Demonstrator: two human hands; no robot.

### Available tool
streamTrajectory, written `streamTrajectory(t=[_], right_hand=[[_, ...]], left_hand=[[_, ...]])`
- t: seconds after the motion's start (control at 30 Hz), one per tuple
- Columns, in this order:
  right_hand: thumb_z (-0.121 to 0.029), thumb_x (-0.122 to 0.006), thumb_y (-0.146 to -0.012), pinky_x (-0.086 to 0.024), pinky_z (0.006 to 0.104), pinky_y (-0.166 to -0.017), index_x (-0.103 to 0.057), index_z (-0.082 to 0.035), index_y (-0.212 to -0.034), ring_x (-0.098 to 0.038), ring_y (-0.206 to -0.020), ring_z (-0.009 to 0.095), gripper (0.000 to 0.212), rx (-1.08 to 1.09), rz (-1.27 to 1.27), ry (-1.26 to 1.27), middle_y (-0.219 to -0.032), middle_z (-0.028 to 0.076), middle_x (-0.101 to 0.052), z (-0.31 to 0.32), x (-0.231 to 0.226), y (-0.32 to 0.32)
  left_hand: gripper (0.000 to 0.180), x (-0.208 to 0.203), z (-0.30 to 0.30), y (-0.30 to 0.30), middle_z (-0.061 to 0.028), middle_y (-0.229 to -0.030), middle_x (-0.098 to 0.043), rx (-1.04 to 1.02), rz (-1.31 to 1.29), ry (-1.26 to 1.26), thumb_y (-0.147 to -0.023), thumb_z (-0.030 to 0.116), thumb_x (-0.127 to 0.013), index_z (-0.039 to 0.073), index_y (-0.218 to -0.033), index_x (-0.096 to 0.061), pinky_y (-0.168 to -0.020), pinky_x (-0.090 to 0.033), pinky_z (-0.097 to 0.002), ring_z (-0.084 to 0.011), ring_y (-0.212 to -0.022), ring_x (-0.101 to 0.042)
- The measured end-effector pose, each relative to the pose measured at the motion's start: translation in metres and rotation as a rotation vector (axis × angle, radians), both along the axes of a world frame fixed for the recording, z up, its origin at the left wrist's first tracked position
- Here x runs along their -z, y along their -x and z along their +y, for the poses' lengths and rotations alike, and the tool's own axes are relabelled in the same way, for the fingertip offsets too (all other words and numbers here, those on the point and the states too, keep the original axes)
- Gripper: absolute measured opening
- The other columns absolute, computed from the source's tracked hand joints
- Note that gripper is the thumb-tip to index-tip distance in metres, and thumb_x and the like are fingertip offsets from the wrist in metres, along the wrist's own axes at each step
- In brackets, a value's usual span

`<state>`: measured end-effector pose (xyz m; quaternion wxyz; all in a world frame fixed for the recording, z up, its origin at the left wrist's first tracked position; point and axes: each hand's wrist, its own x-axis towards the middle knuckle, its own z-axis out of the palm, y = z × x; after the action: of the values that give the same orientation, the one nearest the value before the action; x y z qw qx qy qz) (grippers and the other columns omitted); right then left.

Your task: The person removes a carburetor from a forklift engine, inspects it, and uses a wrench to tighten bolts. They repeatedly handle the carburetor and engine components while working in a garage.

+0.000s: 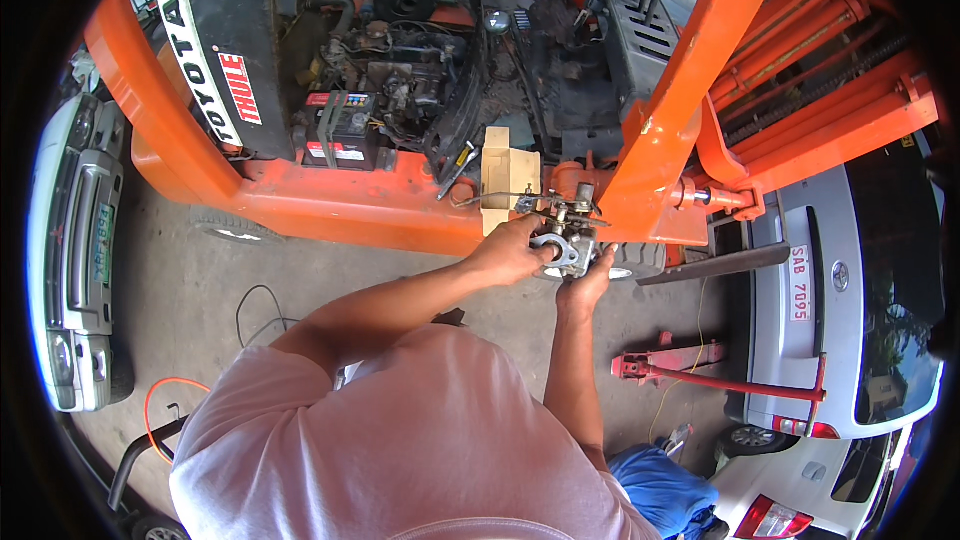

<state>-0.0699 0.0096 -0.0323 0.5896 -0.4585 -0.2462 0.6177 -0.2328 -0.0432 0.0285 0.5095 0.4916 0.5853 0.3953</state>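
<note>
Both my hands hold a metal carburetor [575, 225] in front of the orange forklift's side. My left hand [513, 253] grips its left side, with fingers curled by the pale oval flange. From below and the right, my right hand [590, 283] closes around the body. Levers and small linkages stick out at the carburetor's top. Just behind it, an opened cardboard box [508, 168] sits on the forklift's side ledge. A tool with a yellow part [458, 168] leans on the ledge to the left of the box.
The forklift's exposed engine [405, 75] and strapped battery [340, 130] lie beyond the orange frame [350, 210]. An orange mast post [690, 80] rises at right. A red floor jack [670, 365] stands on the floor near a silver vehicle [800, 290]. Blue cloth [660, 490] shows lower right.
</note>
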Motion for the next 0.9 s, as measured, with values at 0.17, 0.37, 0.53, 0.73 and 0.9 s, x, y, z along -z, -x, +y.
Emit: streamTrajectory(t=[0.17, 0.37, 0.53, 0.73, 0.9], right_hand=[[-0.051, -0.041, -0.105, -0.053, 0.0381, -0.088, -0.056, 0.001, -0.124, -0.066, -0.101, 0.023, 0.057, 0.029, -0.004, -0.008, -0.115, 0.013, -0.065, 0.000, 0.000, 0.001], [-0.052, -0.036, -0.105, -0.051, 0.0402, -0.089, -0.054, -0.003, -0.126, -0.065, -0.101, 0.022, 0.056, -0.019, -0.012, 0.033, -0.113, 0.009, -0.065, 0.005, 0.015, 0.002], [-0.054, -0.036, -0.105, -0.051, 0.0382, -0.087, -0.056, -0.003, -0.120, -0.065, -0.097, 0.022, 0.057, -0.009, 0.050, 0.105, -0.108, 0.009, -0.066, 0.005, 0.020, 0.005], [-0.052, -0.041, -0.104, -0.050, 0.0373, -0.087, -0.059, -0.002, -0.115, -0.065, -0.094, 0.021, 0.054, 0.002, 0.001, 0.058, -0.104, 0.008, -0.067, 0.005, 0.010, 0.006], [-0.046, -0.046, -0.104, -0.045, 0.0330, -0.081, -0.064, 0.003, -0.103, -0.054, -0.085, 0.018, 0.052, 0.064, -0.380, -0.079, -0.095, 0.007, -0.063, 0.009, 0.006, -0.001]], left_hand=[[0.052, -0.017, -0.005, 0.007, -0.0217, -0.105, -0.070, 0.113, 0.412, -0.002, -0.090, 0.031, -0.060, -0.002, -0.130, -0.054, -0.086, -0.053, -0.0431, -0.0350, -0.095, -0.069], [0.057, -0.023, -0.009, 0.007, -0.0263, -0.118, -0.066, 0.135, 0.555, 0.035, -0.092, 0.035, -0.054, -0.002, -0.136, -0.051, -0.098, -0.047, -0.0489, -0.0415, -0.112, -0.062], [0.057, -0.017, -0.016, 0.010, -0.0263, -0.119, -0.065, 0.111, 0.548, -0.010, -0.093, 0.035, -0.053, 0.000, -0.138, -0.050, -0.098, -0.047, -0.0478, -0.0413, -0.112, -0.062], [0.059, -0.015, -0.026, 0.037, -0.0194, -0.118, -0.068, 0.156, 0.277, 0.093, -0.098, 0.053, -0.051, 0.006, -0.133, -0.055, -0.095, -0.048, -0.0412, -0.0330, -0.111, -0.064], [0.054, 0.013, -0.044, 0.090, -0.0108, -0.123, -0.066, 0.245, 0.304, 0.119, -0.099, 0.055, -0.049, 0.009, -0.124, -0.062, -0.099, -0.046, -0.0373, -0.0271, -0.116, -0.062]])
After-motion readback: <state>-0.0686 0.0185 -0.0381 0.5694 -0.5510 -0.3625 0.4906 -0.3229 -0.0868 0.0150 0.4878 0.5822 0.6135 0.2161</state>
